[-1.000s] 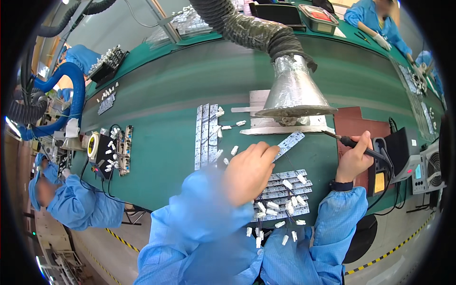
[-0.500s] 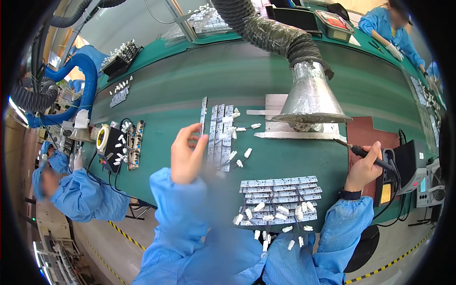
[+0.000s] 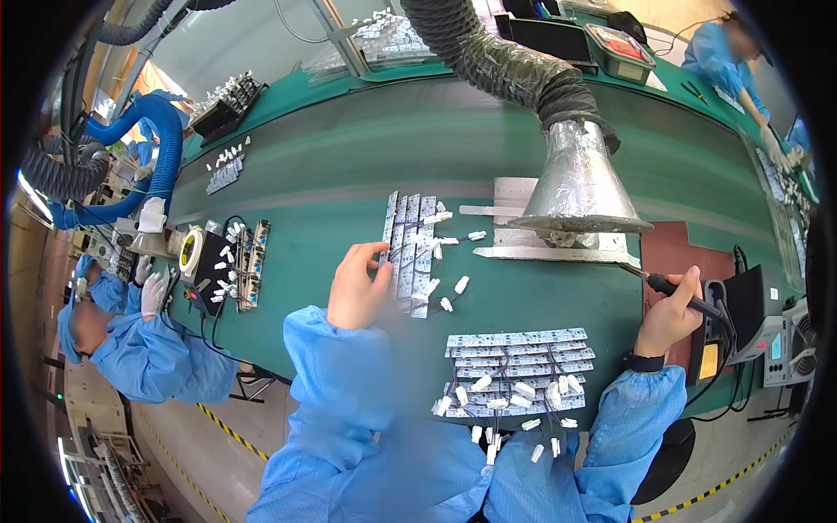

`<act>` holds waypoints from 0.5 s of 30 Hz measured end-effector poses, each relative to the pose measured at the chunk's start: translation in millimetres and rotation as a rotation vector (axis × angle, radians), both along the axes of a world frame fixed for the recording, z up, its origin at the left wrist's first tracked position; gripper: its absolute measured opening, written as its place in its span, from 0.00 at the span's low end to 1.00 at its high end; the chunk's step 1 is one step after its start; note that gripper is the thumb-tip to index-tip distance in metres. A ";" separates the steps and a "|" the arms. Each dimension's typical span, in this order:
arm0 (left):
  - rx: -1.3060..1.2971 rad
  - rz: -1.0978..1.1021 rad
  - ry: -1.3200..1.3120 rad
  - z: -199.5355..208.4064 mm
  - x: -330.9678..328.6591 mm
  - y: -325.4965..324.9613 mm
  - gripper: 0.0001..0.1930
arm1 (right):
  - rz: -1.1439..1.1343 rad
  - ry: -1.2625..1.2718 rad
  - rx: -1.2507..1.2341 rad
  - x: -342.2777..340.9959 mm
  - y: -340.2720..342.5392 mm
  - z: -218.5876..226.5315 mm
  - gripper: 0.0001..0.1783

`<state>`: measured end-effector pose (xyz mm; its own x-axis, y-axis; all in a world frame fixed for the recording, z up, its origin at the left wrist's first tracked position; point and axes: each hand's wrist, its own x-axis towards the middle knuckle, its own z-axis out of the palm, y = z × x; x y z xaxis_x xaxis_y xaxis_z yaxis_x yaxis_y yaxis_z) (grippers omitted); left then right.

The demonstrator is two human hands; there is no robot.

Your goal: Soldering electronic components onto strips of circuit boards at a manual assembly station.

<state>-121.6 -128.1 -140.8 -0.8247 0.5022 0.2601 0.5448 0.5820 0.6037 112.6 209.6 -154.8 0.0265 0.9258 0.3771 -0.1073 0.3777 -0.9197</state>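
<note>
My left hand (image 3: pixel 357 288) pinches the lower end of a narrow circuit board strip (image 3: pixel 390 222) between thumb and fingers. That strip stands lengthwise at the left side of a group of similar board strips (image 3: pixel 413 235), close against them. Short wires with white connectors (image 3: pixel 461 284) stick out to the right of the group. My right hand (image 3: pixel 670 318) is closed round a soldering iron (image 3: pixel 689 298). Its tip points up and left, at the right end of a pale metal fixture (image 3: pixel 558 254) beneath a metal fume hood (image 3: pixel 580 183).
Nearer me lies a second stack of board strips (image 3: pixel 519 349) with wires and white connectors. A soldering station (image 3: pixel 751 327) stands at the right, by a reddish-brown mat (image 3: pixel 689 248). At the left are a black solder reel holder (image 3: pixel 202 261) and a board rack (image 3: pixel 253 266). Co-workers sit left and far right.
My left hand has brought its board strip down and right, from apart to alongside the group. The right hand keeps the soldering iron in nearly the same place.
</note>
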 end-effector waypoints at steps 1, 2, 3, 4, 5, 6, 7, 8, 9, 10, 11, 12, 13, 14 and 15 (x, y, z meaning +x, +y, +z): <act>0.023 0.042 -0.046 -1.8 -3.2 0.7 0.14 | 0.001 0.002 0.000 -0.8 0.1 1.0 0.24; 0.045 0.082 -0.094 -3.3 -4.7 1.6 0.15 | -0.010 -0.005 0.001 -0.6 0.0 1.0 0.24; 0.043 0.081 -0.094 -3.2 -4.8 2.1 0.15 | -0.021 -0.012 0.003 -0.5 -0.1 1.2 0.24; 0.092 0.120 -0.135 -2.1 -4.5 2.9 0.16 | -0.022 -0.012 0.001 -0.8 -0.2 1.9 0.24; 0.140 0.160 -0.176 -1.4 -3.9 2.9 0.16 | -0.019 -0.010 0.012 -1.2 -0.9 3.2 0.24; 0.138 0.160 -0.176 -2.0 -3.7 3.0 0.16 | -0.016 -0.009 0.023 -1.4 -1.7 4.3 0.24; 0.174 0.191 -0.171 -3.4 -3.7 3.0 0.16 | -0.016 -0.008 0.021 -1.6 -2.5 5.4 0.24; 0.210 0.222 -0.166 -4.3 -3.0 3.5 0.15 | -0.012 -0.007 0.010 -1.5 -3.0 6.6 0.24; 0.209 0.222 -0.165 -4.2 -1.3 4.4 0.15 | -0.008 -0.006 -0.001 -1.2 -3.5 7.3 0.24; 0.174 0.210 -0.126 -3.8 0.9 5.7 0.15 | -0.008 -0.005 -0.001 -1.0 -4.1 7.1 0.24; 0.138 0.197 -0.086 -3.2 2.8 6.9 0.14 | -0.001 0.011 -0.021 -1.0 -4.5 6.7 0.24; 0.139 0.197 -0.084 -2.6 4.5 7.5 0.14 | 0.005 0.027 -0.040 -1.1 -4.7 6.2 0.24; 0.145 0.207 -0.062 -2.1 6.4 7.8 0.14 | 0.005 0.028 -0.039 -1.1 -4.7 6.0 0.24; 0.150 0.215 -0.040 -1.4 8.0 7.5 0.14 | 0.000 0.020 -0.021 -1.1 -4.6 6.0 0.24; 0.151 0.214 -0.039 -2.5 8.6 6.3 0.14 | -0.006 0.012 -0.003 -1.0 -4.6 5.8 0.24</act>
<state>-113.1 -121.8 -143.3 -0.9190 0.2728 0.2847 0.3933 0.5835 0.7105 111.5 205.0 -149.0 0.0365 0.9266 0.3744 -0.1158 0.3760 -0.9194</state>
